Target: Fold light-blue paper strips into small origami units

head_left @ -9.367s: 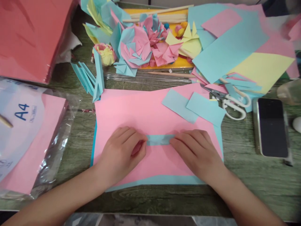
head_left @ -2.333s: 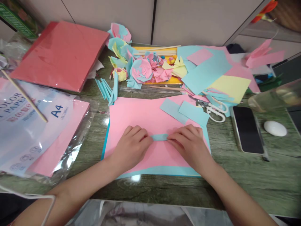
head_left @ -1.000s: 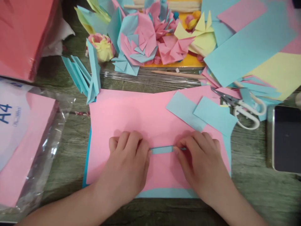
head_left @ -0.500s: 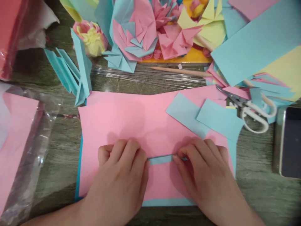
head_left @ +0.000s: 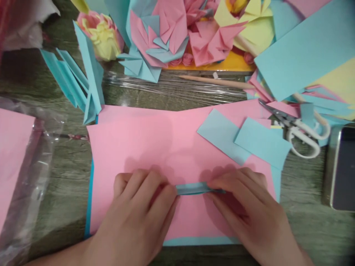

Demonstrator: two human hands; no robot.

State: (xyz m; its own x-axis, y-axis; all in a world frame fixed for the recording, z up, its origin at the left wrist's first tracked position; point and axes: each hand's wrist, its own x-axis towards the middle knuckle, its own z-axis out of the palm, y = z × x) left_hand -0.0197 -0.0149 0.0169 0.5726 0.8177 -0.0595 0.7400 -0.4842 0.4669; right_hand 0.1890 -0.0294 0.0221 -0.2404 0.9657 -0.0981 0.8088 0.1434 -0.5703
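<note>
Narrow folded blue strip is held btwn both hands, low over the pink sheet, nr its lower middle; whether the sheet is touched by its underside can't be told. Strip's L end is gripped at the fingertips of the L hand, whose fingers are curled almost closed; its thumb is mostly hidden. R end is pinched btwn thumb & forefinger of the R hand, w/ a bit of strip seen past the pinch. Strip's mid part is left uncovered, approx. level. Pink sheet is laid over a blue sheet, seen along the bottom edge. Two cut blue pieces are laid at its upper R, one partly overlapped by the other. Just beside them, white-handled scissors are set w/ blades pointed up-L. Phone is placed at far R, partly cut off. Folded blue strips are grouped at the sheet's upper L corner. Beyond the sheet, thin wires & a wooden stick are laid on the counter, w/ paper flowers clustered behind.
</note>
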